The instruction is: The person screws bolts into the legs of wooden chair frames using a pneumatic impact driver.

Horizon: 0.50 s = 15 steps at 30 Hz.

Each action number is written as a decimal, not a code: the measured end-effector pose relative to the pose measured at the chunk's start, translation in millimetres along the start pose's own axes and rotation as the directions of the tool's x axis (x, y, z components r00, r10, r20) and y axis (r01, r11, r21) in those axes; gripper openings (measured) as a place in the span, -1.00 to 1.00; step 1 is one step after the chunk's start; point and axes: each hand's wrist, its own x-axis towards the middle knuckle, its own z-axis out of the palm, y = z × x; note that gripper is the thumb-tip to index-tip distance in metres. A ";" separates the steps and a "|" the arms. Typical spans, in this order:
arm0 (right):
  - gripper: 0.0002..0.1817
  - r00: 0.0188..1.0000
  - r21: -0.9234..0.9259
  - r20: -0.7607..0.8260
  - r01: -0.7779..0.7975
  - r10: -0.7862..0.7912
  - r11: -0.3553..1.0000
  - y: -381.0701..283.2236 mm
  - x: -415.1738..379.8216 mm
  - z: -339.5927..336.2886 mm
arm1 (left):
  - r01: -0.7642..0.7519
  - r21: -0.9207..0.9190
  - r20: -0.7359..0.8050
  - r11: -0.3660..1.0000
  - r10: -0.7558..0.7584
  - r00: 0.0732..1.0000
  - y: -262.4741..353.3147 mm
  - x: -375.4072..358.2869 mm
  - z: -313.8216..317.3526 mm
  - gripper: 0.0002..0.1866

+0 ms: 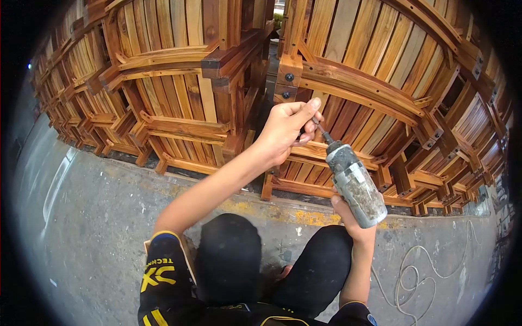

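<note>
My right hand is wrapped around a scuffed grey and black power drill, its thin bit pointing up and to the left. At the tip of the bit, the thumb and fingers of my left hand are pinched together. Something small and dark shows between those fingers, but I cannot make out what it is. Just beyond my left hand stands a slatted wooden furniture piece, with two dark bolt heads in its corner post.
More slatted wooden furniture is stacked on the left, with a narrow gap between the stacks. A pale hose or cord lies in loops on the concrete floor at the right. My bent knees are close below my arms.
</note>
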 end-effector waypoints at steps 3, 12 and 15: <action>-0.76 0.997 -0.067 -0.001 0.080 -0.080 0.995 17.3 -1.6 -5.3 | 0.125 0.031 0.116 0.992 -0.128 0.985 13.5 9.9 12.6 -0.64; -0.76 0.987 0.049 -0.158 0.004 0.003 0.999 32.3 -3.8 -7.8 | 0.198 0.311 0.162 0.930 -0.257 0.953 21.9 40.3 43.4 -0.61; -0.75 0.982 -0.009 -0.189 0.000 -0.002 1.000 39.0 -6.2 -8.9 | 0.211 0.302 0.196 0.930 -0.278 0.940 14.0 50.3 47.3 -0.62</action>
